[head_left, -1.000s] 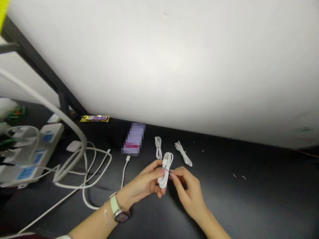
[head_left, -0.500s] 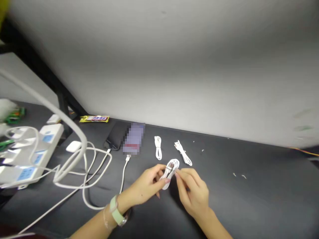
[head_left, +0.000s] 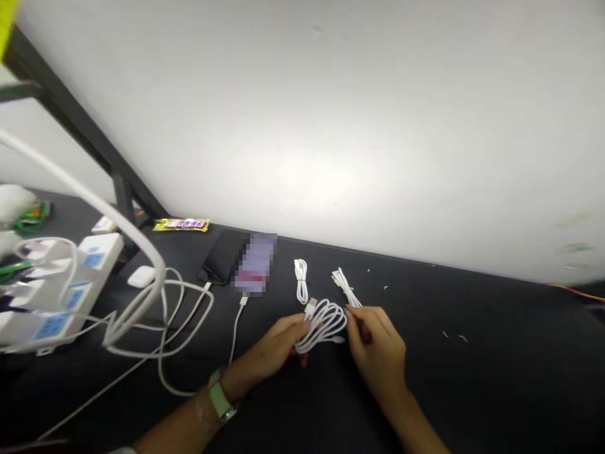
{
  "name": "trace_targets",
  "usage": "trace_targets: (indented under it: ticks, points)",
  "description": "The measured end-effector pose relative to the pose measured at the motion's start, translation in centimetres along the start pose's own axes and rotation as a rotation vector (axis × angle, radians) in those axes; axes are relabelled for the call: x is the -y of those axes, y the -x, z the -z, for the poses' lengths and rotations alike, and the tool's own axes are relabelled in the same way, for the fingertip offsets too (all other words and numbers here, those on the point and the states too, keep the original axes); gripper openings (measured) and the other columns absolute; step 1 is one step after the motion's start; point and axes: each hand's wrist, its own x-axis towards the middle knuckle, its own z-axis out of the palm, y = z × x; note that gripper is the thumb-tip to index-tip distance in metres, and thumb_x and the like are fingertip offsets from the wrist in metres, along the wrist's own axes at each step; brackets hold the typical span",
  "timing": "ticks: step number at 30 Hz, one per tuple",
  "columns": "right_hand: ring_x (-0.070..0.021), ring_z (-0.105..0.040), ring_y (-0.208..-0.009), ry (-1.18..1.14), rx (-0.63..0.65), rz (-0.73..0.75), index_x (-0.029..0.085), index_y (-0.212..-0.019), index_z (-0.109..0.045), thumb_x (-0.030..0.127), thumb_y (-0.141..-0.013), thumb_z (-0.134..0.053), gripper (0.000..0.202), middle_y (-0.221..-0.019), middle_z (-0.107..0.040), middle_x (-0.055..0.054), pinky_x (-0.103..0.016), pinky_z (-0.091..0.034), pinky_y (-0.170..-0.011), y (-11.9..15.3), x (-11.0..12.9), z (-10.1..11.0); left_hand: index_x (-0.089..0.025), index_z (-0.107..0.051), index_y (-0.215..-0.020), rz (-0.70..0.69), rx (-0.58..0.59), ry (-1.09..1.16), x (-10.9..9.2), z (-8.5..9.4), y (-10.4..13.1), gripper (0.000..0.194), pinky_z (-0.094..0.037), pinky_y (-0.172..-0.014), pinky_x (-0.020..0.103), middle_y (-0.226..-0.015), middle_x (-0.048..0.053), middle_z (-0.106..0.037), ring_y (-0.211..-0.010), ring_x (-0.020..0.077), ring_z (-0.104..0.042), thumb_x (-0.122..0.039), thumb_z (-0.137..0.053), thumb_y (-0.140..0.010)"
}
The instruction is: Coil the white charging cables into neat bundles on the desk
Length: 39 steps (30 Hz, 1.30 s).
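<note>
My left hand [head_left: 283, 340] is closed around one side of a white USB cable [head_left: 326, 321]. The cable's loops fan out loosely, with the USB plug [head_left: 311, 307] at the upper left and the small plug [head_left: 336, 339] at the lower right. Just right of the loops, my right hand [head_left: 378, 343] has thumb and forefinger pinched; whatever is between them is too small to make out. Behind it lies a bundled white cable [head_left: 347, 287], its lower end partly covered by the fingers. Another bundled white cable [head_left: 301, 280] lies farther left.
A phone with a lit, blurred screen [head_left: 258, 261] is plugged into a white cord beside a dark phone [head_left: 222, 258]. Left are tangled cords [head_left: 161, 315], a white power strip [head_left: 101, 252] and a snack wrapper [head_left: 182, 225]. White scraps [head_left: 462, 338] dot the black table [head_left: 496, 391].
The cable in my left hand has spread from a tight bundle into loose loops. The dark tie around it no longer shows there. My right hand has shifted slightly right, away from the cable.
</note>
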Motion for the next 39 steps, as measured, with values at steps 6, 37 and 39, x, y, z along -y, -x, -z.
trace_targets:
  ticks: [6,37,39]
  points:
    - [-0.0121,-0.051,-0.052,0.003,0.144,-0.087,0.019,-0.113,-0.058,0.027,-0.088,-0.050,0.027,-0.097,-0.062,-0.008,-0.027,-0.045,-0.054,0.6,0.0,-0.5,-0.013,-0.065,-0.087,-0.063,-0.008,0.376,0.2,0.0,-0.2,0.022,-0.042,-0.050,0.022,-0.063,-0.003,-0.041,-0.052,0.0067,-0.035,-0.034,-0.060,-0.081]
    - [-0.0125,-0.053,-0.060,-0.456,0.221,0.049,0.019,-0.088,-0.058,0.012,-0.085,-0.050,0.011,-0.086,-0.060,-0.006,-0.024,-0.045,-0.052,1.6,2.9,-0.6,-0.025,-0.051,-0.130,-0.469,-0.201,-0.694,0.2,-0.4,0.9,0.041,-0.041,-0.093,0.031,-0.111,0.007,-0.064,-0.100,0.0202,-0.058,-0.023,-0.045,-0.090]
    - [-0.0132,-0.055,-0.062,-0.434,0.225,0.075,0.020,-0.091,-0.059,0.011,-0.085,-0.050,0.014,-0.088,-0.061,-0.006,-0.025,-0.047,-0.054,1.5,2.6,-0.6,-0.024,-0.053,-0.129,-0.485,-0.196,-0.665,0.2,-0.4,1.0,0.040,-0.039,-0.097,0.031,-0.116,0.007,-0.064,-0.106,0.0205,-0.058,-0.023,-0.044,-0.090]
